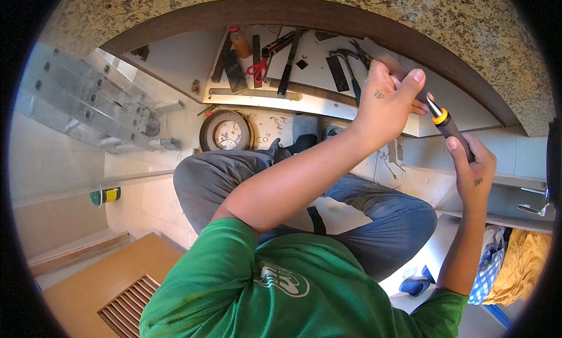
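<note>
My left hand [391, 99] is closed around a dark flat strip [405, 69], held inside the mouth of the cabinet. Its thumb presses along the strip's edge, and the fingers curl underneath. In my right hand [477, 165] is a chisel-like hand tool [449, 127] with a dark handle, a yellow ring and a short metal shaft. The tool points up and left, its metal end close to the lower end of the strip; whether they touch I cannot tell. A claw hammer [350, 69] and pliers [360, 52] lie just left of my left hand.
On the cabinet floor are red-handled scissors [256, 70], a bottle of orange liquid [239, 43] and several dark strips [291, 60]. A coiled roll of dark banding [205, 130] lies before my crossed legs. The granite countertop [281, 7] overhangs the cabinet. A ladder [93, 95] stands at left.
</note>
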Motion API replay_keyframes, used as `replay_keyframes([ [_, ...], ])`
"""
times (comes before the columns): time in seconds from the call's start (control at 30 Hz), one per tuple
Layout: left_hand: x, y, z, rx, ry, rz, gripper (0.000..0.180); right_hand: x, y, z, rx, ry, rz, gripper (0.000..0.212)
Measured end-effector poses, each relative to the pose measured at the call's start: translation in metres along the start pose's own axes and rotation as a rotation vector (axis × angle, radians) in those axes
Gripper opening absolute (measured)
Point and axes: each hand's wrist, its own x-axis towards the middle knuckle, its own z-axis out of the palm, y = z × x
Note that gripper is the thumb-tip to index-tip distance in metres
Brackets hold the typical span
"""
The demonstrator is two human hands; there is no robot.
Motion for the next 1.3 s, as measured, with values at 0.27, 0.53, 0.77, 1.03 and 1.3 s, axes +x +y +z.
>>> replay_keyframes([
  [0.27, 0.003, 0.001, -0.005, -0.055, -0.010, 0.065, 0.043, 0.006, -0.002, 0.006, -0.019, 0.011, -0.015, 0.041],
  [0.53, 0.002, 0.005, -0.002, 0.007, 0.092, 0.058, 0.043, 0.010, -0.003, 0.008, -0.043, -0.031, 0.003, 0.042],
  [0.77, 0.002, 0.003, -0.006, 0.002, 0.061, 0.080, 0.043, 0.009, -0.006, 0.011, -0.002, 0.023, -0.032, 0.043],
  [1.03, 0.000, 0.010, -0.009, -0.014, 0.084, 0.101, 0.039, 0.009, -0.004, 0.016, 0.011, 0.018, -0.066, 0.042],
  [1.3, -0.002, 0.022, -0.019, 0.084, 0.115, 0.074, 0.039, 0.016, -0.018, 0.028, 0.056, -0.017, -0.148, 0.041],
])
